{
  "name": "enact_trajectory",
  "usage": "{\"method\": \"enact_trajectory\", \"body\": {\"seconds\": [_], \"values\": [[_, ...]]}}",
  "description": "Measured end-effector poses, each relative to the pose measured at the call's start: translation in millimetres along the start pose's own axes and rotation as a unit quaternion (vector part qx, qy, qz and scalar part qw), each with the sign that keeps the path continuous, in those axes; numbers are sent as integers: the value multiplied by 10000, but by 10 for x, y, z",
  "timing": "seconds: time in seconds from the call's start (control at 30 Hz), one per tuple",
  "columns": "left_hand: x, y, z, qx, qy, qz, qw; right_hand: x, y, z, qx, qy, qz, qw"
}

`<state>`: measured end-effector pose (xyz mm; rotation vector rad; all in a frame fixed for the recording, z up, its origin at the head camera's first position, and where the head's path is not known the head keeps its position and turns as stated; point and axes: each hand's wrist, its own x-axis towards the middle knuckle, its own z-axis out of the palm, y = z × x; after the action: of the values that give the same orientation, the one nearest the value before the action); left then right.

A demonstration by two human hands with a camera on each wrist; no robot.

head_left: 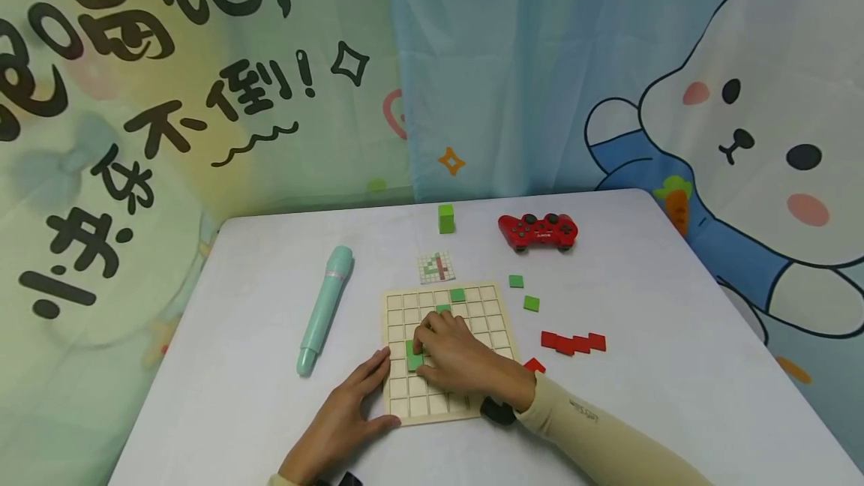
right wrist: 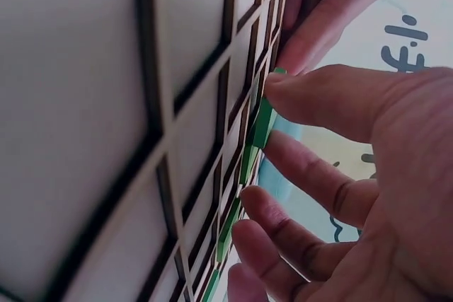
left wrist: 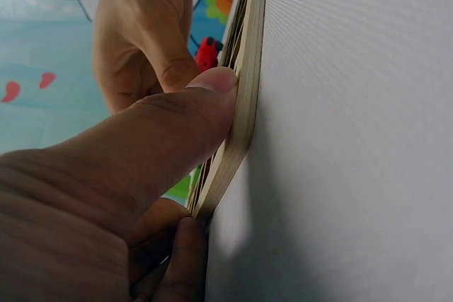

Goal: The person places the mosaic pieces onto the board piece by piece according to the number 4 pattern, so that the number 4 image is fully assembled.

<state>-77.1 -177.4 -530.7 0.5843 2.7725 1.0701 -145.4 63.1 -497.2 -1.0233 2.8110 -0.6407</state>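
A square wooden grid board lies on the white table. My left hand rests at its near left corner, thumb against the near edge and fingers along the left side. My right hand reaches over the board from the right. In the right wrist view its thumb and index finger pinch a green tile close on the grid. More green tiles sit in the squares beyond it. Toward the board's far side is another green tile; the right hand hides part of the grid.
Right of the board lie loose green tiles and several red tiles. Behind it are a small pattern card, a green block stack and a red game controller. A mint-green tube-shaped case lies left.
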Motion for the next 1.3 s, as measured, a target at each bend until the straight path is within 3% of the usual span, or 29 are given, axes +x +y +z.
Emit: {"method": "enact_trajectory", "body": {"seconds": [0.27,0.73,0.93,1.13,1.3], "values": [[-3,-1,0,-12,-57,-116,9999,12,11,2,-114,6,-125,9999],[18,19,-28,33,-137,-41,9999,20,-6,-18,-239,-151,-111,9995],[7,13,-11,27,-121,-71,9999,1,7,-40,-89,-171,-38,9998],[13,35,4,-47,-89,-207,9997,-94,172,-301,971,1,391,9945],[10,44,2,-54,-176,-411,9990,-252,591,-613,1413,448,1253,9810]]}}
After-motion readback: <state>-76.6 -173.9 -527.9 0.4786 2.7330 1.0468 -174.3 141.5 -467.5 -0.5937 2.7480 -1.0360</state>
